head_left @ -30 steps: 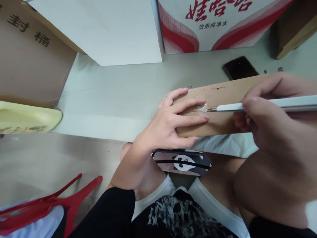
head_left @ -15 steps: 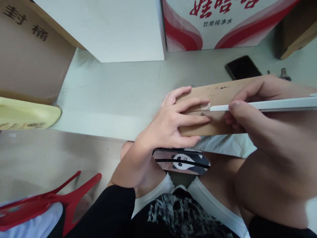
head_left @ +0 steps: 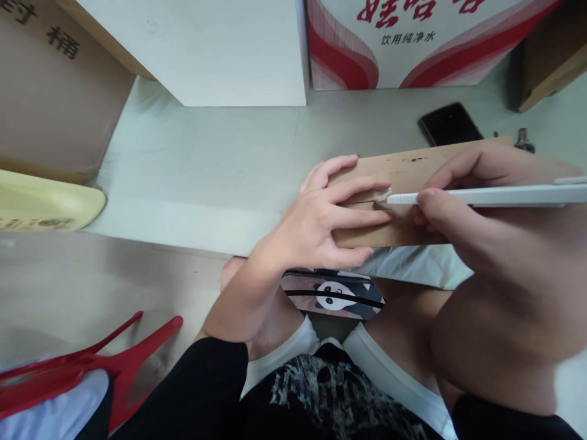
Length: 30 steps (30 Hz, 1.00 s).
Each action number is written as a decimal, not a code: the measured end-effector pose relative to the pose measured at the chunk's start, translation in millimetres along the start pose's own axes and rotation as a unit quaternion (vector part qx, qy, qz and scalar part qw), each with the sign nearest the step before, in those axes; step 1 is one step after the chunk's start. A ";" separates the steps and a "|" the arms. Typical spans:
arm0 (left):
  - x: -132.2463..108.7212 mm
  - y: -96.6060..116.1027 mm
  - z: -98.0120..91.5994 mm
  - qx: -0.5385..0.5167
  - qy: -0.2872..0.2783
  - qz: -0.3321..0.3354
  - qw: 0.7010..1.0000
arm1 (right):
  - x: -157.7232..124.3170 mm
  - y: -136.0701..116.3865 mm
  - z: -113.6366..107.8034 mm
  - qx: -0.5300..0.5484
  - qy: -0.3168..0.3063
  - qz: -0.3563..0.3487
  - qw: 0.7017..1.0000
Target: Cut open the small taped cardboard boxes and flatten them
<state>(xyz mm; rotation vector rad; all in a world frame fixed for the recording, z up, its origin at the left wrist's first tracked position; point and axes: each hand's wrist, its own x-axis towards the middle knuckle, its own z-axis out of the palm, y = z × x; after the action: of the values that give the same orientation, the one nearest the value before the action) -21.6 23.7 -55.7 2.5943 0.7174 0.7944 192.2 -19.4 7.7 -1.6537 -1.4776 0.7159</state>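
My left hand (head_left: 316,214) lies spread over the left part of a narrow brown cardboard box (head_left: 389,168), pressing on its top. A seam runs along the box, with a bit of clear tape (head_left: 382,195) at it between my left fingers. In my right hand (head_left: 463,208) is a slim white utility knife (head_left: 499,196), pinched between thumb and fingers near its front end. Its tip meets the seam by the tape, close to my left fingertips. The blade itself is hardly visible.
Behind the box lie a dark phone (head_left: 449,124) and a small metal item (head_left: 524,140). A white box (head_left: 238,67), a red-and-white carton (head_left: 348,61) and brown cartons (head_left: 55,110) stand on the pale table (head_left: 206,171). A yellow object (head_left: 50,201) sits left; a red chair (head_left: 123,366) stands below.
The knife tip has shifted slightly left along the seam, and the tape there looks more crumpled. My left hand stays on the box. The whole view has moved a little.
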 end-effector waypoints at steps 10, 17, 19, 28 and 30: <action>0.2 0.2 -1.7 -0.003 -0.013 0.001 1.000 | 1.6 -1.5 0.4 -0.009 0.004 0.004 1.000; 1.5 0.6 -2.9 0.010 -0.068 -0.032 0.997 | -1.4 -2.9 -0.6 -0.009 0.003 0.011 1.000; 1.5 0.5 -2.5 0.006 -0.054 -0.025 0.998 | -1.5 -3.0 -0.7 -0.011 0.006 0.012 1.000; -0.2 -2.9 -0.2 -0.003 -0.023 -0.001 1.000 | -0.1 -1.4 0.4 -0.023 0.025 0.009 0.999; -0.6 -3.9 0.5 -0.002 -0.031 -0.002 1.000 | 0.0 -1.6 -0.1 -0.020 0.024 0.013 0.999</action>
<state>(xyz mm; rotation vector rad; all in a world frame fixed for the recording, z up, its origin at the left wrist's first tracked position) -23.2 26.5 -58.2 2.6008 0.7018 0.7104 191.4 -19.4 9.1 -1.7113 -1.4475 0.6611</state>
